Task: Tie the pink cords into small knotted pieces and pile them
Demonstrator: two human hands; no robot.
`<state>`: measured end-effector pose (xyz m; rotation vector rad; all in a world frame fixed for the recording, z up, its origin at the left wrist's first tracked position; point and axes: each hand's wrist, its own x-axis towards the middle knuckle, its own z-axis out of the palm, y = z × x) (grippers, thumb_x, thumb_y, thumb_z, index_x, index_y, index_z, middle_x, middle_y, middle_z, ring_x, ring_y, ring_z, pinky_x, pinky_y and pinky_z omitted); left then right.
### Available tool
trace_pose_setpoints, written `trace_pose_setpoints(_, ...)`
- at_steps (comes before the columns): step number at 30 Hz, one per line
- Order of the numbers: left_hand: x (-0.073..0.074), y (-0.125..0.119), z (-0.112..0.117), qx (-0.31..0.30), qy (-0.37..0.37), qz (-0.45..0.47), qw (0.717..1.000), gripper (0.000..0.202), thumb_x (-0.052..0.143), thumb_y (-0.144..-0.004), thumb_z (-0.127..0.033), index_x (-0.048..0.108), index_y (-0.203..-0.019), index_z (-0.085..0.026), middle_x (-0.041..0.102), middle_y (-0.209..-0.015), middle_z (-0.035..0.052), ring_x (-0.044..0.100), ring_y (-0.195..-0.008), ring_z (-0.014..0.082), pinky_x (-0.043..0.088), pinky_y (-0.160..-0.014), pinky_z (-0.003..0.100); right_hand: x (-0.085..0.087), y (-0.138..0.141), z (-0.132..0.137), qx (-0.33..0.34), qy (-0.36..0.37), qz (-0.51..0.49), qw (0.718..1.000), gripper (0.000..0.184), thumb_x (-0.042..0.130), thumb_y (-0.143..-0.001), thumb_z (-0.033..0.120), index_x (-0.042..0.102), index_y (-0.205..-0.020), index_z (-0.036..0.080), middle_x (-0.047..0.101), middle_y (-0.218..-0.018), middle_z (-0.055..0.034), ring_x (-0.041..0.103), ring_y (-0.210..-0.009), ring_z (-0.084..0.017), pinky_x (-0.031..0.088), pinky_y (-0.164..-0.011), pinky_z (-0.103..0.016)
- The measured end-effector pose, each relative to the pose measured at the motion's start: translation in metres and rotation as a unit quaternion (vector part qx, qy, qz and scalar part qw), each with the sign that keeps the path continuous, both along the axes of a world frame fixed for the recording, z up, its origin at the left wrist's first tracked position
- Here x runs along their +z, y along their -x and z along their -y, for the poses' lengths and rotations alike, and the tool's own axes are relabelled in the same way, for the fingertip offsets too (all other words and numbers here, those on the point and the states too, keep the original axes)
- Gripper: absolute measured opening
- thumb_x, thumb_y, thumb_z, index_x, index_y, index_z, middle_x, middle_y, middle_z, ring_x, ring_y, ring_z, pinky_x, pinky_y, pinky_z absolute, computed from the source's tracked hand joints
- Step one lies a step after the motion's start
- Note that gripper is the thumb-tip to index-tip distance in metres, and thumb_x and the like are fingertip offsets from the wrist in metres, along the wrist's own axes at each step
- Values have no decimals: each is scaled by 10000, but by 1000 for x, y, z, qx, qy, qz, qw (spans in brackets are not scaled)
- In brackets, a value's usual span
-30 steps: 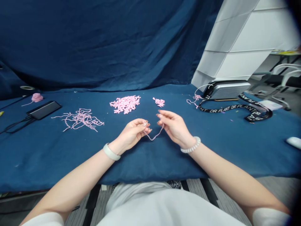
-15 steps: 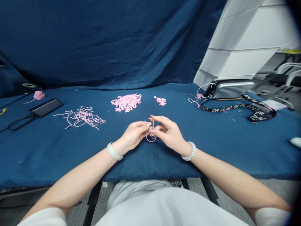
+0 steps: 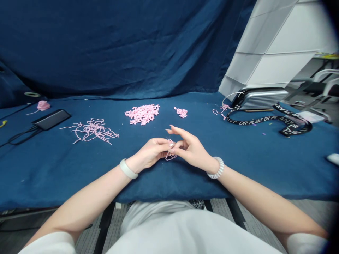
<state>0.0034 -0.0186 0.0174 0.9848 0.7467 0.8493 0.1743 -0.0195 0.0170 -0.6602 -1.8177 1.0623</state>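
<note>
A length of pink yarn is pinched between my two hands over the front of the table, with a loop hanging below the fingers. My left hand is closed on it, thumb against fingertips. My right hand also pinches the yarn with thumb and bent fingers, its index finger stretched out above. Fingertips of both hands meet, so part of the yarn is hidden. Beyond them lie a heap of small pink knotted yarn pieces and a smaller cluster of pink pieces. To the left are loose pink yarn strands.
On the blue cloth, a black box with cables and a pink yarn ball lie at the left. A silver ribbed case, a black lettered lanyard and a tangle of yarn lie at the right.
My right index finger has lifted off the yarn and straightened. The upright strand between the fingers no longer shows, and the fingertips of both hands are drawn closer together.
</note>
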Motion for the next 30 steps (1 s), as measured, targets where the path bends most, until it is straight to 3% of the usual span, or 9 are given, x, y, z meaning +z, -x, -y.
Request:
trace_pose_setpoints(8, -1, -3, 1, 20, 2, -18, 1000, 187, 737, -680, -280, 662, -725, -115, 607, -638, 10, 535, -560, 93, 388, -536, 231, 1, 2, 2, -24, -49, 52, 997, 722, 639, -771, 186, 312, -1404, 301, 474, -1336, -108, 646, -656, -84, 588, -706, -277)
trace_pose_setpoints(11, 0, -4, 1, 40, 2, -24, 999, 188, 741, -668, -268, 645, -699, -109, 609, -651, 9, 540, -582, 86, 399, -566, 221, 3, 1, 1, -48, -47, 49, 997, 679, 653, -767, 239, 357, -1377, 284, 497, -1302, -109, 621, -609, -77, 577, -654, -276)
trace_pose_setpoints(15, 3, -5, 1, 76, -2, -35, 996, 207, 758, -646, -248, 611, -683, -108, 644, -725, 33, 596, -702, 110, 441, -686, 237, 5, -2, -5, -108, -46, 38, 992, 272, 599, -816, 308, 631, -1068, 211, 594, -1126, -93, 602, -682, -119, 536, -628, -285)
trace_pose_setpoints(17, 4, -6, 2, 78, -6, -33, 996, 228, 759, -639, -249, 580, -656, -109, 648, -723, 38, 611, -720, 120, 452, -722, 255, 4, -1, -8, -121, -39, 38, 991, 166, 596, -817, 311, 682, -893, 191, 629, -1016, -85, 609, -782, -157, 523, -691, -305)
trace_pose_setpoints(23, 6, -11, 7, 29, -3, -46, 999, 242, 736, -658, -265, 554, -671, -106, 628, -652, 39, 611, -640, 116, 471, -680, 259, 1, 3, -11, -102, 15, 45, 994, 138, 627, -784, 289, 676, -728, 172, 648, -898, -69, 611, -818, -170, 485, -762, -322)
trace_pose_setpoints(30, 7, -9, 8, 30, 45, -63, 997, 269, 747, -662, -274, 526, -716, -131, 605, -583, 2, 604, -530, 106, 501, -626, 273, 2, 4, -12, -79, 72, 34, 994, 206, 568, -814, 293, 595, -665, 153, 593, -780, -37, 533, -723, -135, 435, -703, -285)
